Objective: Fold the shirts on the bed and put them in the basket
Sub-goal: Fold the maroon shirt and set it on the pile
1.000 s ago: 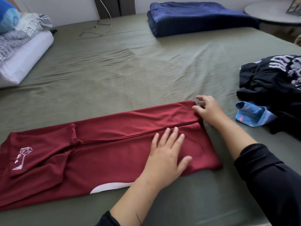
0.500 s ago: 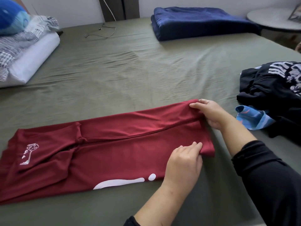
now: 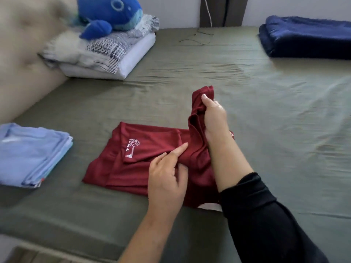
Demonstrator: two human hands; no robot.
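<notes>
A dark red shirt [image 3: 136, 160] with a small white print lies partly folded on the green bed [image 3: 266, 120]. My right hand [image 3: 214, 116] grips its right end and holds that end lifted above the rest of the shirt. My left hand [image 3: 167, 177] pinches the near edge of the same end, fingers stretched over the cloth. A folded light blue shirt [image 3: 32, 154] lies at the left edge of the bed. No basket is in view.
At the back left, pillows [image 3: 114, 56] are stacked with a blue plush whale [image 3: 110, 14] on top. A folded navy blanket [image 3: 307, 37] lies at the back right. A thin cable [image 3: 195, 37] lies near the wall. The bed's front edge runs along the bottom left.
Both hands have lifted the shirt's right end and carried it leftward over the body, so the long strip is now shorter. My view swung left: the black clothes left the frame, the blue shirt appeared.
</notes>
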